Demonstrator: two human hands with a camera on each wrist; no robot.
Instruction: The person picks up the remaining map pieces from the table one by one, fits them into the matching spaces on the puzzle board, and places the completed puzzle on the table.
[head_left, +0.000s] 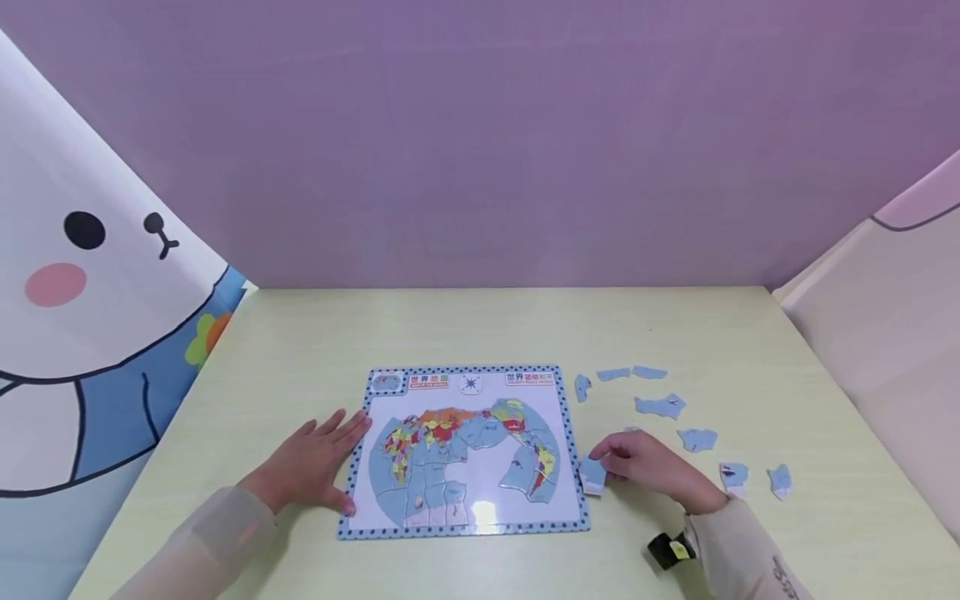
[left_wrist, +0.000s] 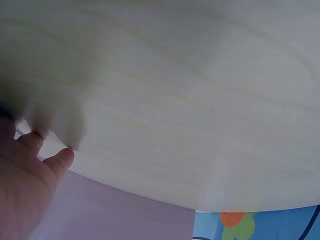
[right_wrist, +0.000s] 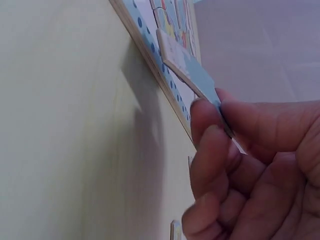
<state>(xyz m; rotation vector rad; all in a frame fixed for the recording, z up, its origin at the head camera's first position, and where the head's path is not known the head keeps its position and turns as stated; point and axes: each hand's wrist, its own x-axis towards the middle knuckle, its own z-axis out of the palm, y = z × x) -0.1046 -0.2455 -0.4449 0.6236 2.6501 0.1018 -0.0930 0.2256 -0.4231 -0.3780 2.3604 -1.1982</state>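
Note:
A world-map puzzle board (head_left: pixel 517 521) with a dotted blue border lies on the table, partly filled with map pieces. My right hand (head_left: pixel 651 463) pinches a blue-and-white puzzle piece (head_left: pixel 593 473) between thumb and fingers at the board's right edge. In the right wrist view that puzzle piece (right_wrist: pixel 190 70) is raised and tilted, its far corner overlapping the dotted border. My left hand (head_left: pixel 311 460) has its fingers spread along the board's left edge. Only part of the left hand (left_wrist: pixel 30 175) shows in the left wrist view.
Loose puzzle pieces lie right of the board, among them a long piece (head_left: pixel 660 406), a wider piece (head_left: pixel 697 439) and a small piece (head_left: pixel 780 481). A black wrist device (head_left: pixel 667 550) sits at the right cuff. A purple backdrop (head_left: pixel 510 150) rises behind the table.

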